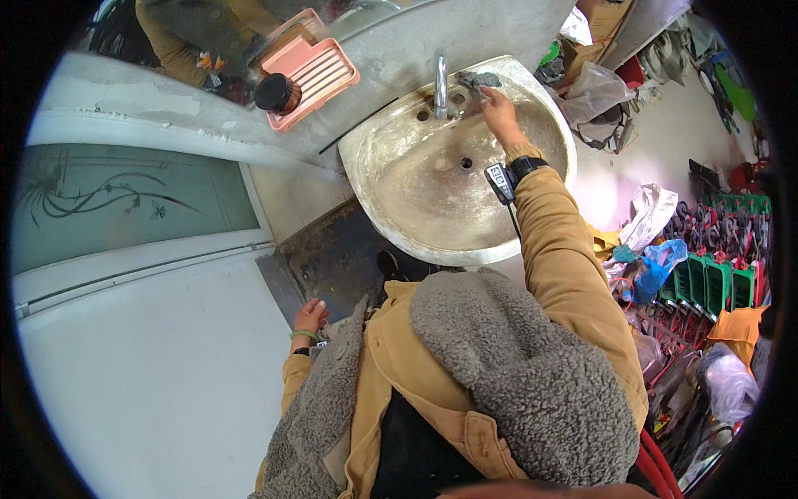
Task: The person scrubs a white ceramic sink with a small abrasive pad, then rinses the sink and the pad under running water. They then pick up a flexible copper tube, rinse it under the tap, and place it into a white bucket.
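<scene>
My right hand [500,118] reaches over the back right of a stained white washbasin [430,199]. Its fingertips are at the near edge of a dark grey scouring pad [479,80] on the basin's rim; the thumb stands apart from the index finger, and no grip on the pad shows. Just left of the pad rises a chrome faucet [441,84], with no water visibly running. Low at my left side hangs my left hand [310,316], loosely curled beside a white door [149,355]. Nothing shows in it, though its palm is partly hidden.
A pink soap rack [318,78] with a dark-lidded jar [277,93] stands on the ledge before a mirror [212,31]. To the right, plastic bags [661,265], green crates [711,284] and other clutter crowd the floor. A dark mat [333,256] lies left of the basin.
</scene>
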